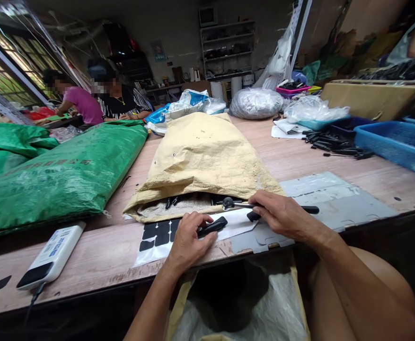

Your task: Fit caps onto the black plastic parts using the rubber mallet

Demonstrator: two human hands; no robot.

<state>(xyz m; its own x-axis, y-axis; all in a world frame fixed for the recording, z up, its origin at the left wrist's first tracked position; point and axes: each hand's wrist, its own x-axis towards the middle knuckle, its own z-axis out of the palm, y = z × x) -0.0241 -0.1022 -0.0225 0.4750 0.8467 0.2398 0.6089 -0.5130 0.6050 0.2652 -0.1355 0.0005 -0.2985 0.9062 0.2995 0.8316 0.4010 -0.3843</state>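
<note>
My left hand [192, 238] is closed round a small black plastic part [212, 227] above a white sheet [237, 225] at the table's front edge. Black stickers [156, 234] show on the sheet's left end. My right hand [281, 213] grips a tool with a metal shaft, a round dark head [227, 203] and a black handle end [311, 209]. Another black piece [252, 216] lies by my right fingertips; whether they touch it I cannot tell. Just behind the hands, the mouth of a yellow woven sack [207, 156] shows black parts inside.
A green sack [65, 175] and a white cabled device [53, 255] are at the left. Blue baskets [399, 144] and loose black parts [338, 142] are at the right. An open sack [281, 303] hangs below the edge. Two people sit at the back left.
</note>
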